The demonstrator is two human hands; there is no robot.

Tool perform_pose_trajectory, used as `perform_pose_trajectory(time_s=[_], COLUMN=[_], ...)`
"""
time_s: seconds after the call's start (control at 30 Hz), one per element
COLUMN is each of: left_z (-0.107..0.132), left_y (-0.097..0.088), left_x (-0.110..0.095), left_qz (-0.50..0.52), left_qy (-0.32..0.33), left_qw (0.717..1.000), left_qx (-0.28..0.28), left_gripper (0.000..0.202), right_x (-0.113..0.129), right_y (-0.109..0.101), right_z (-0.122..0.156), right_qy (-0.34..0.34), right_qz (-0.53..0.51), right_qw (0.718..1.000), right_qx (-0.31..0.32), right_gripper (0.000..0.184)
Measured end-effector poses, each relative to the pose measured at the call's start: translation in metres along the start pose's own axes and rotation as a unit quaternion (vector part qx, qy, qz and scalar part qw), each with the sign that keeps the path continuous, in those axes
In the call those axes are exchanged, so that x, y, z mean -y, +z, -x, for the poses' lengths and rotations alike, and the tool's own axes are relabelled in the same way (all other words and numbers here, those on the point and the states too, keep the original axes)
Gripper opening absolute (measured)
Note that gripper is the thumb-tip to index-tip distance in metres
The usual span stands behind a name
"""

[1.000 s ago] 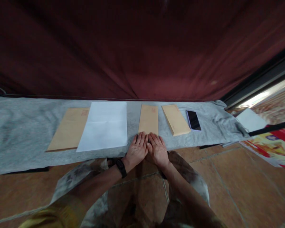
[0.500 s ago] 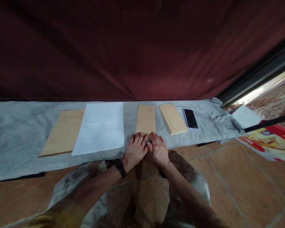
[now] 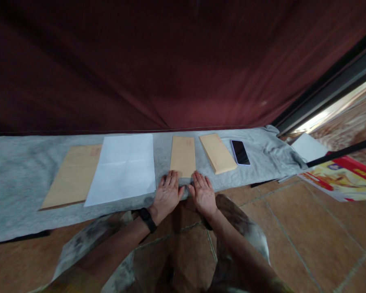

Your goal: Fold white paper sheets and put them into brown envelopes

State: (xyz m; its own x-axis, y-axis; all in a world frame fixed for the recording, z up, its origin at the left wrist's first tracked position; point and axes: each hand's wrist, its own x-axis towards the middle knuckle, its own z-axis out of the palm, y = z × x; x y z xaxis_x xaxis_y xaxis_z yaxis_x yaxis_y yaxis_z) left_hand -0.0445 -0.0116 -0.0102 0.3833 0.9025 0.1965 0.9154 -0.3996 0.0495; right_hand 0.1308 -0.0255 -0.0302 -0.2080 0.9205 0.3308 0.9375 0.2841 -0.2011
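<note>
I'm resting my left hand (image 3: 167, 193) and right hand (image 3: 203, 195) at the near corners of the envelope (image 3: 183, 156), which is lying flat by the table's (image 3: 15, 183) near edge, my fingers straight, slightly parted and gripping nothing. I'm judging its flattening nearly done, though its near edge is partly hiding under my fingers and I can't tell what it's containing. Untouched, the stack (image 3: 218, 152) and phone (image 3: 240, 153) are lying right, while creased paper (image 3: 123, 171) is overlapping a larger envelope (image 3: 71, 177) left.
</note>
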Motion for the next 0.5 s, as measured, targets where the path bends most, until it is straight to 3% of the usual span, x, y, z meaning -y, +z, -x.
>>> perform_pose_trajectory(time_s=[0.5], left_z=[0.0064], left_y=[0.004], left_x=[0.0051], left_qz=[0.021], left_qy=[-0.008], left_qw=[0.999], left_qx=[-0.039], left_gripper=[0.067], right_x=[-0.0052], right_y=[0.0022], right_z=[0.0024], right_qy=[-0.003], right_qz=[0.002], right_qw=[1.0], right_qx=[0.004], right_gripper=[0.052])
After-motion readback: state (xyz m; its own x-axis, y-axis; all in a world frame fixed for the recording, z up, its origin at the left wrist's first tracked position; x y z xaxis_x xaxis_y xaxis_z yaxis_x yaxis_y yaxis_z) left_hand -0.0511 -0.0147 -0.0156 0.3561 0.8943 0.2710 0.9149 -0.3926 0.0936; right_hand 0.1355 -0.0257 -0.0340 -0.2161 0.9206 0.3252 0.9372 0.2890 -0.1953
